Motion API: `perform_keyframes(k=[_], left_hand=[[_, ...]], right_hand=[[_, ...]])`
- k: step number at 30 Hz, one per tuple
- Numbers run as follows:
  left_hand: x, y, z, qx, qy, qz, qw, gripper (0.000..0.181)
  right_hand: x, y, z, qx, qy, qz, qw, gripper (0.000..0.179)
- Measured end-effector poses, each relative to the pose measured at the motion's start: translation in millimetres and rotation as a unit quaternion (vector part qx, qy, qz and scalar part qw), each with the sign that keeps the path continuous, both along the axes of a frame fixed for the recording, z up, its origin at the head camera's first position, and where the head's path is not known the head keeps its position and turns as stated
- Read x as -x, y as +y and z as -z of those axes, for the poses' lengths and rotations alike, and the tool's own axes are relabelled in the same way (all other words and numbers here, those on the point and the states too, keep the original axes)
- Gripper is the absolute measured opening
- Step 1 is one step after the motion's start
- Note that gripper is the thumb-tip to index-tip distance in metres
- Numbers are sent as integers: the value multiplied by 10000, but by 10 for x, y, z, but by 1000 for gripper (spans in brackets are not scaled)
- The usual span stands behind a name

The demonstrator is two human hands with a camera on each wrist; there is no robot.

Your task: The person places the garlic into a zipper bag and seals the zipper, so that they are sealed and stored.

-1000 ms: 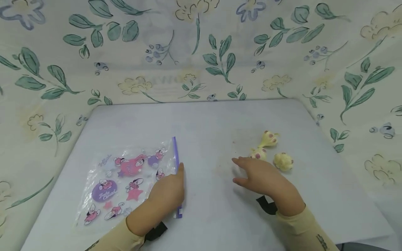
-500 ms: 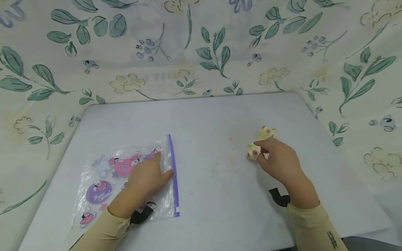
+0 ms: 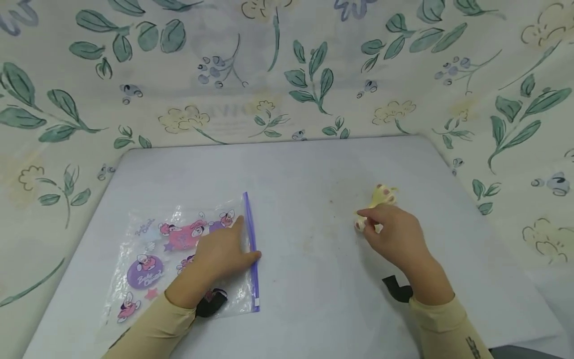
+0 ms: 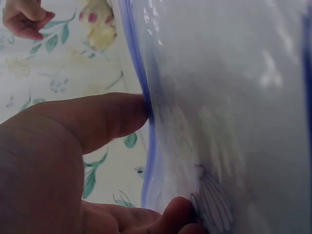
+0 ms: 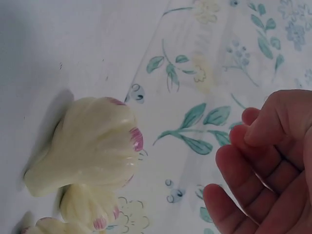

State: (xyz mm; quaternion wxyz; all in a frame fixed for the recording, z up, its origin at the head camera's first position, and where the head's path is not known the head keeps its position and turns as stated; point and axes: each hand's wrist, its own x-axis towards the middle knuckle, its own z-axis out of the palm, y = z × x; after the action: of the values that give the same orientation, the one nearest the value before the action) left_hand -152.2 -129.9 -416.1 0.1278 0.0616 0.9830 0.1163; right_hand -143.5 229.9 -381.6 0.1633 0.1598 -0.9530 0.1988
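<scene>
A clear zip bag (image 3: 145,271) with pink and purple cartoon prints lies flat at the left. My left hand (image 3: 219,252) rests on it, index finger straight and thumb spread at the purple zip strip (image 3: 250,224). In the left wrist view the thumb (image 4: 122,114) touches that strip. Over at the right, my right hand (image 3: 396,232) hovers above pale yellow garlic bulbs (image 3: 384,193) with pink marks, its fingers loosely bent around nothing. The right wrist view has the nearest garlic bulb (image 5: 92,141) apart from the fingertips, with two more below it; the head view hides one behind the hand.
Everything lies on a white table (image 3: 296,179). Leaf- and flower-printed cloth (image 3: 309,70) rises behind it and along both sides. A black strap (image 3: 397,289) hangs at the right wrist, another (image 3: 212,304) at the left. A grey edge shows at bottom right.
My right hand has moved right and a little forward over the garlic, its fingers drawing together. The left hand has shifted left from the zip strip onto the bag, then slightly back right.
</scene>
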Motion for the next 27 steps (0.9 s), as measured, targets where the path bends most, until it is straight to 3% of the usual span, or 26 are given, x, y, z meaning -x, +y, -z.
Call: perform_keyframes(k=[6, 9, 12, 16, 19, 22, 25, 27], left_hand=[[-36, 47, -20, -82, 29, 31, 10000, 98], [-54, 25, -31, -231, 137, 111, 9996, 92], [-70, -1, -49, -402, 360, 245, 9982, 85], [-105, -3, -84, -382, 650, 432, 9962, 69], [-156, 26, -119, -139, 725, 514, 9959, 45], [-236, 62, -143, 159, 855, 549, 9947, 26], [-327, 90, -133, 429, 1129, 616, 9908, 19], [-373, 104, -108, 466, 1261, 679, 9886, 15]], right_hand=[[-33, -181, 40, -202, -231, -604, 9977, 32], [-61, -381, 74, -422, -280, -1322, 9899, 40], [-97, -657, 117, -846, -350, -2324, 9683, 45], [-112, -1088, 189, -1842, -1032, -3222, 9228, 53], [-82, -1354, 275, -2624, -1507, -3331, 8930, 60], [-35, -1507, 366, -3169, -1640, -3242, 8761, 60], [-7, -1563, 413, -3387, -1392, -3192, 8741, 53], [1, -1579, 414, -3239, -961, -3240, 8836, 44]])
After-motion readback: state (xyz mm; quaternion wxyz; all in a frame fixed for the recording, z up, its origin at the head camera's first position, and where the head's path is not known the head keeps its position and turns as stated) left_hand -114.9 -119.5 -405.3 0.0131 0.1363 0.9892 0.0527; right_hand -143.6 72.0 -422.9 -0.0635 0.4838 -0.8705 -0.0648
